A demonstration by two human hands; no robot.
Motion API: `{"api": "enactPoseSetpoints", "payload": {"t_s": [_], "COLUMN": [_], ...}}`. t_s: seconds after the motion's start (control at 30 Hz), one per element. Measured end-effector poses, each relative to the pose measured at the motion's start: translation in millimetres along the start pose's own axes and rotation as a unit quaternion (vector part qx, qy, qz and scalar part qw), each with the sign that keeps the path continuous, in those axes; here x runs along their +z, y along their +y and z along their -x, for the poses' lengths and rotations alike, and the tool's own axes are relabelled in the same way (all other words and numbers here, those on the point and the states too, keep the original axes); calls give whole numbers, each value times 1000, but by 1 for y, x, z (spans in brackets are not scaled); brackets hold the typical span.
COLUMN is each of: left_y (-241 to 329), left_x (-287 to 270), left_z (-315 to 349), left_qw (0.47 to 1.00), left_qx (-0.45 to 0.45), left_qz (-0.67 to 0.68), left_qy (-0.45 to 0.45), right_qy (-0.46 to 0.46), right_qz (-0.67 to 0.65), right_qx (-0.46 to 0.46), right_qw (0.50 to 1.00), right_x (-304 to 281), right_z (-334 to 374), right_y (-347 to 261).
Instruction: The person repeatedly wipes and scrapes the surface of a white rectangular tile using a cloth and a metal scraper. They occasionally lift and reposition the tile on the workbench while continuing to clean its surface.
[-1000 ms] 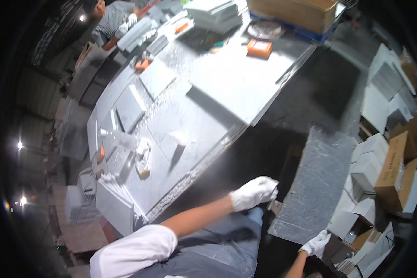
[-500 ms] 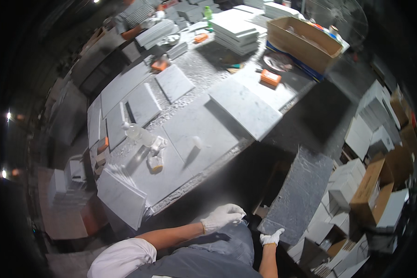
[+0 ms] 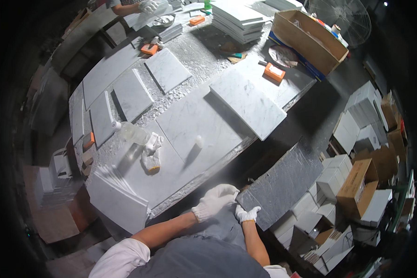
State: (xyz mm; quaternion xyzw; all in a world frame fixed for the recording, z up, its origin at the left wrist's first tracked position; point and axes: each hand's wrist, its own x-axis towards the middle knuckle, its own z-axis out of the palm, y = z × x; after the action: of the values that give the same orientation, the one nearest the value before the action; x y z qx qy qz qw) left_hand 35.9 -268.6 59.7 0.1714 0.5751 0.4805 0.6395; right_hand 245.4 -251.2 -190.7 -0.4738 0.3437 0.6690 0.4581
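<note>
right hand (image 3: pixel 247 214), grip closed on near edge of dark grey panel (image 3: pixel 285 185); left hand (image 3: pixel 216 201) curled beside panel, hold unclear; brown carton (image 3: pixel 353 181) right of panel

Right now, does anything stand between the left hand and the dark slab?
Nothing visible. The left hand is close by the near left corner of the dark slab; whether they touch, I can't tell. The right hand holds the slab's near edge, right of that corner.

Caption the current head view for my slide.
Gloved right hand holding a gray slab by its near end, left hand close by, beside a table of pale tiles.
</note>
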Motion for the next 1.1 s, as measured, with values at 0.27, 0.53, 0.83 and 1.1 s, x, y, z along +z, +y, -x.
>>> {"api": "enactPoseSetpoints", "payload": {"t_s": [0.27, 0.53, 0.83, 1.1], "left_y": [42, 88, 116, 133], "left_x": [-46, -52, -58, -60], "left_z": [-1, -9, -2, -18], "left_qw": [997, 989, 945, 930], "left_qx": [-17, -10, -136, -137], "left_qz": [71, 75, 180, 259], "left_qy": [17, -124, -237, -221], "right_qy": [-57, -394, -571, -592], "right_qz": [169, 628, 702, 716], "right_qx": [269, -90, -285, -297], "right_qw": [947, 665, 317, 222], "right_x": [16, 175, 235, 293], "right_z": [6, 194, 256, 258], "right_y": [24, 48, 61, 77]}}
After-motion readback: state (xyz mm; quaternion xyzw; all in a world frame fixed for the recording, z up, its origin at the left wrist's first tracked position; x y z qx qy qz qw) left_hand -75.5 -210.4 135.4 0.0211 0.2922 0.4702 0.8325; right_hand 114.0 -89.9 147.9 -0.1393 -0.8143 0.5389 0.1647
